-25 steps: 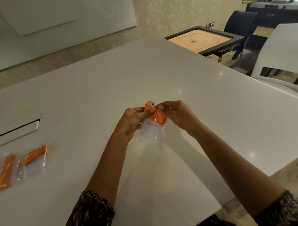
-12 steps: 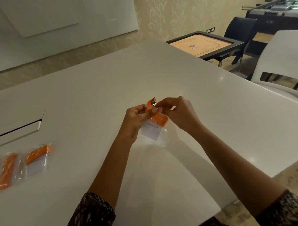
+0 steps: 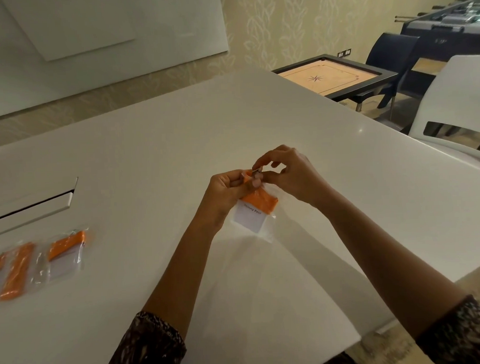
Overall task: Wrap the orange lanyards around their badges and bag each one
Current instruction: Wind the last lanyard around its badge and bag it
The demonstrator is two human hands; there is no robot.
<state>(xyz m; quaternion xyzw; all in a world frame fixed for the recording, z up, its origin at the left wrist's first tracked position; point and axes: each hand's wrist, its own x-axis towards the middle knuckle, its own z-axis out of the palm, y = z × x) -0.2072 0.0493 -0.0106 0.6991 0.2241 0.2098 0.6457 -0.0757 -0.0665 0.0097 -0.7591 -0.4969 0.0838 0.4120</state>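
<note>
Above the middle of the white table [image 3: 176,146] I hold a white name badge [image 3: 248,216] with an orange lanyard [image 3: 260,198] wound round its top, inside a clear plastic bag [image 3: 266,233]. My left hand [image 3: 228,190] grips the bag's upper left edge at the lanyard. My right hand [image 3: 288,174] pinches the metal clip [image 3: 256,170] and the bag's top from the right. The bag's lower part hangs just over the tabletop.
Bagged badges with orange lanyards [image 3: 67,250] [image 3: 16,271] lie at the table's left edge. A raised cable flap [image 3: 30,202] is set in the table behind them. A white chair [image 3: 458,111] and a carrom board [image 3: 330,74] stand to the right.
The badge has tilted and slid lower in the bag. My right hand's fingers have risen to the metal clip at the top, while my left hand keeps its hold.
</note>
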